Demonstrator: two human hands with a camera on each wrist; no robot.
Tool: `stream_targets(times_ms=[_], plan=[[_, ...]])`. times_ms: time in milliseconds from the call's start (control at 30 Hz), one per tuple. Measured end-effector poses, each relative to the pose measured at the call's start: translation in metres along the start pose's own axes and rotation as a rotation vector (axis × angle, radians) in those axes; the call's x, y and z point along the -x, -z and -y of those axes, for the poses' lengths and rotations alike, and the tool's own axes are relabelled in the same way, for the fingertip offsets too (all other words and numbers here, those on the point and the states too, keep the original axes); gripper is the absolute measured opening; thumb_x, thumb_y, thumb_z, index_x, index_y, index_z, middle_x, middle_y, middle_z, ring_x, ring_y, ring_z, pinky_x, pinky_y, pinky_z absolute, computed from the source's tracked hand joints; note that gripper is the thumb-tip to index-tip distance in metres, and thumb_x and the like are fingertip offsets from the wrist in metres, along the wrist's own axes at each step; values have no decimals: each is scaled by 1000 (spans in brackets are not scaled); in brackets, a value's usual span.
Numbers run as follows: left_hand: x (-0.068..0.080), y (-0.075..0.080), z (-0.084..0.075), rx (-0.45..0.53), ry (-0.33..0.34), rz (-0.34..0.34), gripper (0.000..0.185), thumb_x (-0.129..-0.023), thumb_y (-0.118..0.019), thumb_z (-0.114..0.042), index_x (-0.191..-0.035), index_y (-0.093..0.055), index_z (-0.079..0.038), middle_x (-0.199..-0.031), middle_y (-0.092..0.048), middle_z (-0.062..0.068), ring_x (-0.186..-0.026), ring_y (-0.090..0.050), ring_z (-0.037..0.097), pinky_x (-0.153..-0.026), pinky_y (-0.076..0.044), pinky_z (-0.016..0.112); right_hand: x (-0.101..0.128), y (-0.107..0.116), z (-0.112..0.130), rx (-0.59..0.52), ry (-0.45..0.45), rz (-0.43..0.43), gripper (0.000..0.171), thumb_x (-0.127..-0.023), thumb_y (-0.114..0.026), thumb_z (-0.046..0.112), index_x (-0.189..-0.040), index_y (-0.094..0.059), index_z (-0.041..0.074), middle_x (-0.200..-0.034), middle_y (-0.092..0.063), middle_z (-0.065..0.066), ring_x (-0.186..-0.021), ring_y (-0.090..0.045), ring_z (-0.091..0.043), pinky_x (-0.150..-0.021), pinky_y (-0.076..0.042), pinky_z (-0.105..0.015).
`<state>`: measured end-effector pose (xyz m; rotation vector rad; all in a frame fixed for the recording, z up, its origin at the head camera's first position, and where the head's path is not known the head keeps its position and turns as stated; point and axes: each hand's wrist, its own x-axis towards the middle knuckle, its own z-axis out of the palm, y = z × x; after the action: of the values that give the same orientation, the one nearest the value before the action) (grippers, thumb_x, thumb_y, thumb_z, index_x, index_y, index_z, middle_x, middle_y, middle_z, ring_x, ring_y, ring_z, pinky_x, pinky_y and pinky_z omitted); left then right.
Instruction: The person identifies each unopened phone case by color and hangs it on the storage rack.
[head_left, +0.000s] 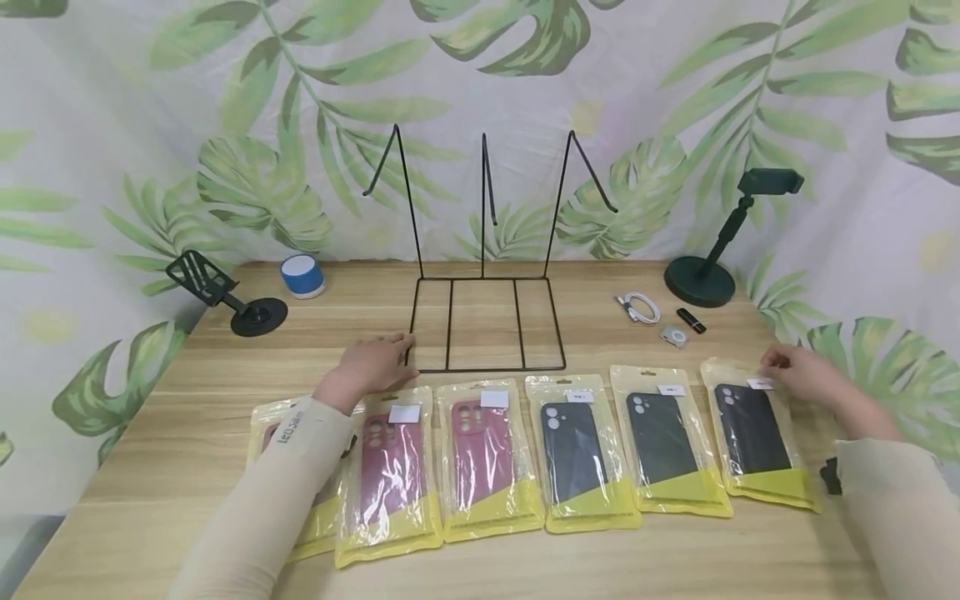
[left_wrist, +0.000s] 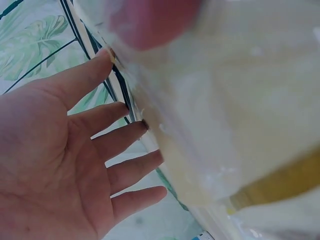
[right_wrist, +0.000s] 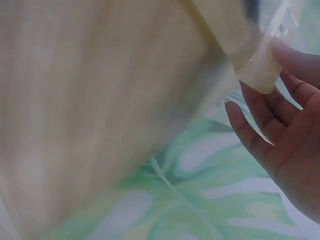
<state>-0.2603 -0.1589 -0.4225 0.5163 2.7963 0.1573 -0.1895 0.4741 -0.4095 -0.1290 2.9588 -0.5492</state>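
Reaching across the row of phone cases, I have my left hand [head_left: 372, 363] lying flat with its fingers spread and relaxed, holding nothing, fingertips right at the near left corner of the black wire display rack [head_left: 486, 323]; the left wrist view shows those fingers [left_wrist: 120, 145] straight, just beside the thin black wire. Nearest to me, in front of the rack, lie six clear plastic pouches with yellow bottoms in a line on the pale wooden table [head_left: 187, 433]; my left sleeve covers most of the leftmost one. My right hand [head_left: 802, 372] is at the far right end of that line, to the right of the rack, thumb and fingers pinching the top corner of the clear pouch holding a black phone case [head_left: 753, 432]. That pinch looks slight to me: slick film held by one corner could slip out, or the pouch could swing and nudge the neighbouring black-case pouch [head_left: 666, 437] out of line. My left forearm could drag the maroon-case pouch [head_left: 390, 467] as it moves. Behind the rack's right side, the coiled white cable [head_left: 639, 307] and the dark green phone stand [head_left: 705, 275] are well apart from both hands.
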Motion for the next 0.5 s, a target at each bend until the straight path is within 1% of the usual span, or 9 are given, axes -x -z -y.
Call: stream_targets(times_ms=[67, 133, 233, 300, 333, 400, 467, 500], plan=[[0, 0, -1, 1, 4, 2, 66, -101, -53, -39, -154, -33, -6, -160, -32, 19, -141, -37, 46, -113, -33, 63, 5, 8, 6, -12, -1, -31, 14, -99, -56, 10, -95, -59, -3, -87, -65, -16, -74, -55, -18, -63, -43, -31], [1, 0, -1, -2, 5, 1, 66, -101, -53, -39, -154, -33, -6, -159, -32, 19, -141, -37, 46, -111, -36, 62, 10, 17, 15, -3, -9, -71, 19, -102, -53, 16, -100, -59, -2, -92, -67, -21, -75, -59, -21, -61, -44, -30], [3, 1, -1, -5, 7, -6, 66, -101, -54, -40, -154, -33, -7, -159, -32, 19, -141, -37, 47, -111, -34, 65, 18, 31, 32, -13, -8, -165, 23, -103, -52, 23, -105, -58, 0, -97, -68, -25, -77, -62, -27, -60, -42, -32], [4, 0, 0, -7, 5, -12, 66, -101, -54, -40, -154, -33, -7, -159, -32, 19, -141, -36, 48, -111, -30, 68, 23, 39, 43, -36, 10, -247, 24, -103, -52, 25, -107, -59, 3, -99, -68, -23, -82, -62, -16, -62, -41, -32], [4, 0, 0, -7, 3, -15, 66, -101, -53, -41, -155, -33, -8, -160, -32, 19, -141, -35, 49, -111, -28, 70, 25, 43, 49, -50, 29, -293, 22, -102, -53, 25, -106, -59, 4, -97, -69, -15, -85, -60, -7, -63, -40, -32], [3, -2, 0, -3, -3, -22, 66, -101, -53, -41, -155, -33, -8, -160, -31, 19, -141, -34, 50, -111, -25, 72, 29, 48, 61, -93, 95, -384, 17, -101, -56, 20, -105, -60, 4, -95, -68, 4, -87, -53, 8, -67, -38, -28], [2, -3, 0, 3, -10, -27, 66, -101, -53, -41, -155, -33, -9, -160, -31, 19, -141, -33, 51, -111, -24, 73, 33, 52, 75, -120, 191, -483, 11, -99, -59, 15, -101, -62, 4, -90, -61, 25, -83, -42, 21, -70, -36, -21], [2, -4, 0, 8, -13, -30, 66, -101, -53, -41, -155, -33, -9, -160, -31, 19, -141, -33, 52, -111, -24, 72, 34, 53, 82, -128, 250, -525, 8, -98, -60, 11, -98, -62, 4, -89, -56, 32, -83, -41, 22, -71, -35, -17]])
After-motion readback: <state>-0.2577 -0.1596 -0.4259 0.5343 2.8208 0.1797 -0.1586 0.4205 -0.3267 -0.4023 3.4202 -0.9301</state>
